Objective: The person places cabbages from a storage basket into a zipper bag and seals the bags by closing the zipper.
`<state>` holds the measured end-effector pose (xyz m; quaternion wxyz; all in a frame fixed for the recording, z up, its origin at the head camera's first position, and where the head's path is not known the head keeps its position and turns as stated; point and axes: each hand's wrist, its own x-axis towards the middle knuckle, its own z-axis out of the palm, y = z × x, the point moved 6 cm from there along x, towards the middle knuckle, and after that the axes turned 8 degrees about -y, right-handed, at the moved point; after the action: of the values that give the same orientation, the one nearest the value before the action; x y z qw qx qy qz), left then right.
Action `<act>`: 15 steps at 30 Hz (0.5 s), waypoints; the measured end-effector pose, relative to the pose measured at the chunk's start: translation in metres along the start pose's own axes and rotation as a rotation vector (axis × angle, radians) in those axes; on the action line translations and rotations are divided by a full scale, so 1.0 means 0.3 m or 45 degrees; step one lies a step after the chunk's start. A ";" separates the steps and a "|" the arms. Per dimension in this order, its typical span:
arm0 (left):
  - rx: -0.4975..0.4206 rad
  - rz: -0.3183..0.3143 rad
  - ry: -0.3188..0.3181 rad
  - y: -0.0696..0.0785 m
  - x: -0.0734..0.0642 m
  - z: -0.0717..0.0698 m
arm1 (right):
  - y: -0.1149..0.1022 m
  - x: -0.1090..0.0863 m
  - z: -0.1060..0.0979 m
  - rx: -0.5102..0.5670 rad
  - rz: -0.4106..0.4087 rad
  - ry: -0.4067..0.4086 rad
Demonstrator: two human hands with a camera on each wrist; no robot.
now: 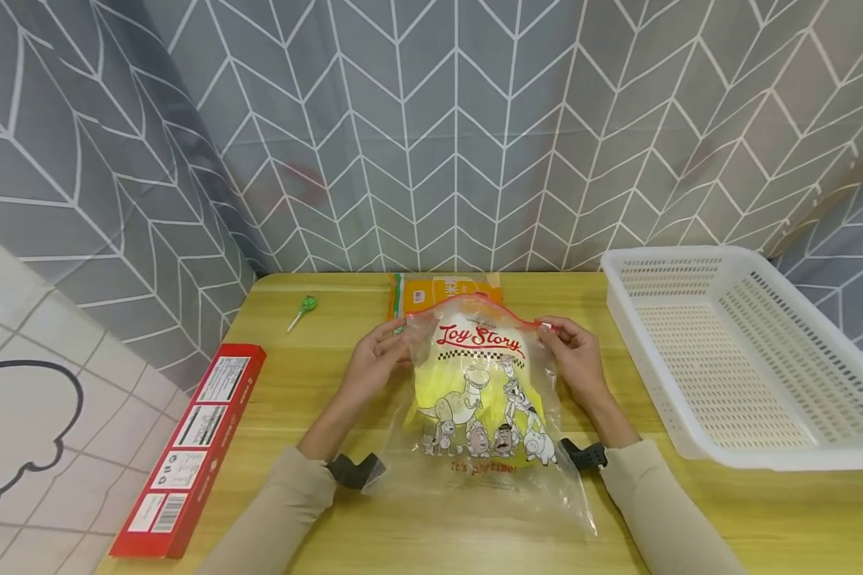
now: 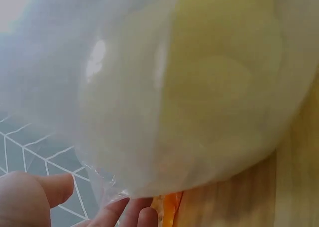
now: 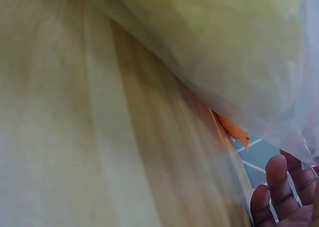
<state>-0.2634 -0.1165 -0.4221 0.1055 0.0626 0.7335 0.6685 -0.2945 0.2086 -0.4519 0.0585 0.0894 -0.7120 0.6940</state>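
Observation:
A clear zip bag (image 1: 467,487) with cartoon figures and red "Toy Story" lettering is held up over the table, a yellow thing (image 1: 431,387) inside it. At the bag's upper left corner, my left hand (image 1: 377,355) grips the edge just under the red zip strip. My right hand (image 1: 575,359) pinches the opposite upper corner, beside a small white piece on the strip. Through the left wrist view the bag (image 2: 124,112) looks bulged and cloudy, with my left fingers at its edge. The right wrist view shows my right fingers (image 3: 279,187) curled near the bag's corner.
Behind the bag lies an orange packet (image 1: 420,294), partly covered. A green lollipop (image 1: 308,304) is at the back left. A long red box (image 1: 194,447) lies along the left edge. On the right stands a white plastic basket (image 1: 647,375). A grey patterned curtain (image 1: 431,136) hangs behind the table.

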 end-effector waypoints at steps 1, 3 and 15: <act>-0.009 0.008 0.000 0.002 0.002 0.003 | -0.003 -0.001 0.001 0.013 -0.010 0.002; -0.031 0.003 0.003 0.003 0.003 0.005 | -0.008 -0.002 0.004 0.030 -0.024 0.004; -0.109 -0.066 0.010 0.000 -0.006 -0.008 | -0.057 -0.009 0.035 0.001 -0.117 -0.008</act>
<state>-0.2622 -0.1193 -0.4217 0.1225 0.0362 0.7060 0.6965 -0.2879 0.1977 -0.4360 0.0879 0.1242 -0.7070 0.6907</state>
